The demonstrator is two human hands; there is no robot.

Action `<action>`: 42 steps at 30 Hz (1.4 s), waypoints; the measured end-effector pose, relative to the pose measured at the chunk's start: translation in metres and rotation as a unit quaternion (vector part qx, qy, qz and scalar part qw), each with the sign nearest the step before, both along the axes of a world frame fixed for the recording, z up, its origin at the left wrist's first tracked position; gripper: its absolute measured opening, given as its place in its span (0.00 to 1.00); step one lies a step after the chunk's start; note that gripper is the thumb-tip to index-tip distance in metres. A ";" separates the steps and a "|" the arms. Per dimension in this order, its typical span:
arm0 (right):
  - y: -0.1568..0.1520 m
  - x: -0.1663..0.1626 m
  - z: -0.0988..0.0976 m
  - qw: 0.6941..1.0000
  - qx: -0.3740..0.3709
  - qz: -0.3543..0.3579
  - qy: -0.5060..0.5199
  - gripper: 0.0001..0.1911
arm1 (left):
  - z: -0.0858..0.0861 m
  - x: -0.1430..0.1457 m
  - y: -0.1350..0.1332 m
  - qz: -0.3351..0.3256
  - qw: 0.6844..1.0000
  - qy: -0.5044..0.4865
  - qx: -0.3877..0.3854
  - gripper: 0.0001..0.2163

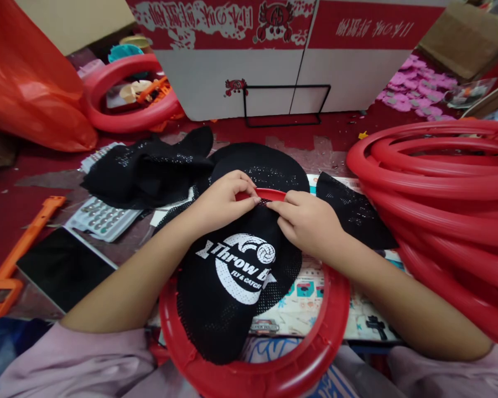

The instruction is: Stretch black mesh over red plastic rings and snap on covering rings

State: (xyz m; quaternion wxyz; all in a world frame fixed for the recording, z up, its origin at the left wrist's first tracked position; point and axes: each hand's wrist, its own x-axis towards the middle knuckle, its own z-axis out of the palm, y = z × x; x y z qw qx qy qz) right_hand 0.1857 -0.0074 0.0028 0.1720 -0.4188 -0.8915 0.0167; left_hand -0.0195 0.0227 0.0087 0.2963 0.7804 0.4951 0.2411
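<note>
A red plastic ring rests in front of me. Over it lies a round black mesh piece printed with a white logo. My left hand pinches the mesh against the ring's far rim, fingers closed. My right hand is closed beside it, its fingertips pressing the same mesh edge onto the rim. The two hands nearly touch at the top of the ring.
More black mesh pieces lie heaped behind. A stack of red rings fills the right. At the left are a calculator, a dark tablet, an orange tool, an orange bag and another red ring.
</note>
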 end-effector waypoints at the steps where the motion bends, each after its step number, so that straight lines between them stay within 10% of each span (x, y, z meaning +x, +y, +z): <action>1: 0.001 0.000 -0.001 1.000 0.003 0.003 -0.002 0.16 | 0.000 0.000 0.000 -0.004 1.000 0.001 0.002 0.07; 22: -0.003 -0.006 0.005 0.992 0.002 -0.047 -0.117 0.17 | -0.006 0.006 0.002 0.015 0.999 0.028 0.012 0.09; 33: -0.020 -0.011 0.032 0.964 -0.195 0.000 -0.181 0.10 | 0.007 -0.010 0.001 -0.044 0.996 0.073 0.018 0.12; 42: -0.003 -0.007 0.024 0.981 -0.163 -0.080 -0.064 0.12 | 0.012 -0.010 -0.007 0.017 0.987 0.158 0.027 0.19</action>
